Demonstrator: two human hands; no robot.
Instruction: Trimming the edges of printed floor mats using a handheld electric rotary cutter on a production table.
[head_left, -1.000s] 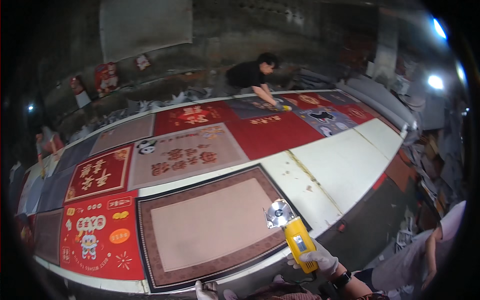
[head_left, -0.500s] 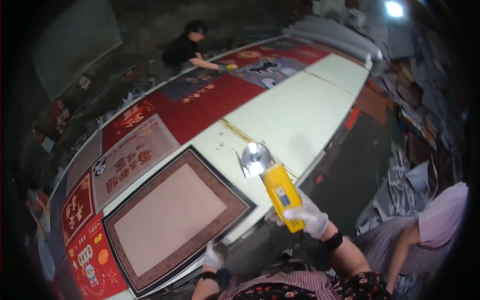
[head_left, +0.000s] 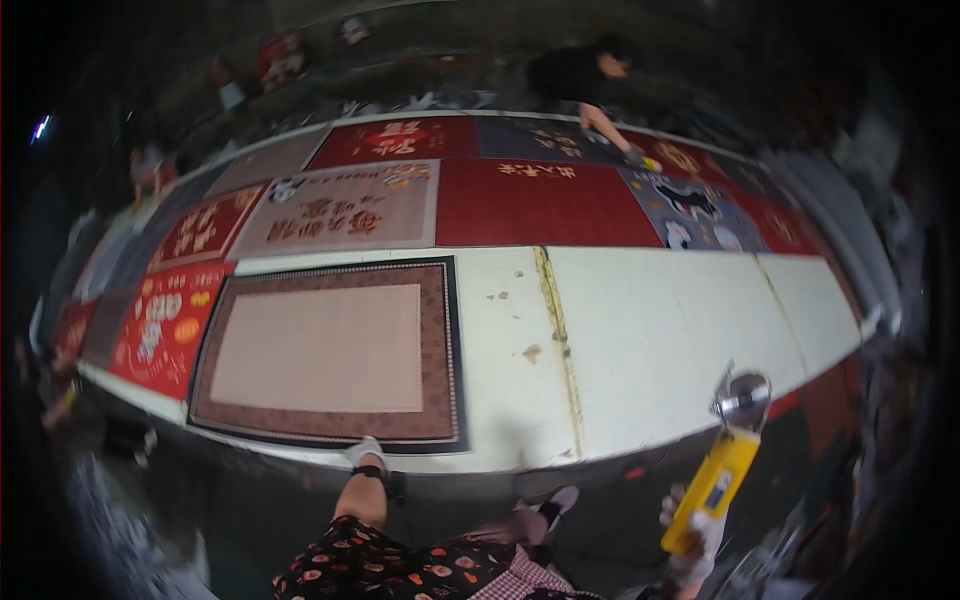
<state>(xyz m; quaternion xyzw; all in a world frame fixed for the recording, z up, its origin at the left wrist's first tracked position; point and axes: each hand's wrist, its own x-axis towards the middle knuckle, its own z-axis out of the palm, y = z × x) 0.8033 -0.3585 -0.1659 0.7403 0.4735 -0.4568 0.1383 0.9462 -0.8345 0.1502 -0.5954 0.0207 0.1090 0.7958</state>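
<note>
My right hand [head_left: 692, 548], in a white glove, grips a yellow handheld rotary cutter [head_left: 722, 470] with a round metal blade at its top, held off the front right edge of the long white table [head_left: 650, 330]. My left hand [head_left: 362, 452], also gloved, rests on the near edge of a brown bordered mat with a beige middle [head_left: 330, 350]. Whether its fingers pinch the mat's edge is too small to tell.
Several printed mats in red, grey and brown cover the table's far and left parts [head_left: 540, 200]. Another person in dark clothes [head_left: 585, 80] leans over the far edge, working on a mat. Dark floor and clutter surround the table.
The view has swung so the table lies level across the frame. My right hand with the cutter has come off the table to its front right; my left hand stays at the brown mat's edge.
</note>
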